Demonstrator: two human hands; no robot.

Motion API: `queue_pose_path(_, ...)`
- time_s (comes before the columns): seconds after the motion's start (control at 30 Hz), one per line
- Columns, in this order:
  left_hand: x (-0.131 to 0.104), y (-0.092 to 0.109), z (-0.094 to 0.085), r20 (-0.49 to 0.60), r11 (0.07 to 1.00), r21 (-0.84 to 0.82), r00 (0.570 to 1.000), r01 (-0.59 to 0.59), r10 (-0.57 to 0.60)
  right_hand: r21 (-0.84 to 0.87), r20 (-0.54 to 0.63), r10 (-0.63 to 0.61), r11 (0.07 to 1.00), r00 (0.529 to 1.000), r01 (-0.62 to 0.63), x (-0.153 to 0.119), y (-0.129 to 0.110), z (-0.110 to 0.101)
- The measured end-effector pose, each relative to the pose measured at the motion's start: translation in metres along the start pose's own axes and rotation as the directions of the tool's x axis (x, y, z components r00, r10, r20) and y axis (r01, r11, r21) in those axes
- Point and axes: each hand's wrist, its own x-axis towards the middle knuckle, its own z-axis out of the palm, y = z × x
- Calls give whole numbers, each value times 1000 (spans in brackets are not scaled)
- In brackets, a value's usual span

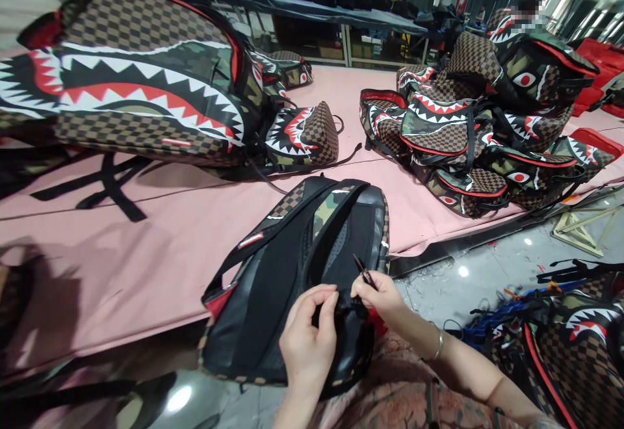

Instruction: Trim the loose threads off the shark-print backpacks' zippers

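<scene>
While pinching with left grip (311,338) (cannot tell on what), holding pointed black tool (365,273) in right grip (385,300), just rightward; both over near end of backpack (266,292), lying back side up, stretching lengthwise away, overhanging surface (141,286) edge.

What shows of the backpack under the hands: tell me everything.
The backpack lies strap side up, partly on the pink table. Its black back looks padded, partly leather-like; the shoulder straps bear checked and camouflage patches. The left hand is over its near end, beside the right hand, which holds a dark pointed tool.
</scene>
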Motion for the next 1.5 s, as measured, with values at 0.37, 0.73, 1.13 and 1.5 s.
queue_pose_path(0.37,2,-3,-5,71,984,-101,988,143,-136,-771,186,-175,584,967,254,-28,-52,-37)
queue_pose_path(0.73,2,-2,-6,65,985,-119,991,122,-115,-865,399,-90,292,912,407,-16,-60,-32)
queue_pose_path(1.13,2,-18,-10,172,714,-526,880,462,-443,-467,33,40,884,999,-19,-6,-23,-36)
queue_pose_path(1.5,1,-6,-61,355,376,-767,833,519,-425,-99,133,287,956,949,-275,0,14,-9)
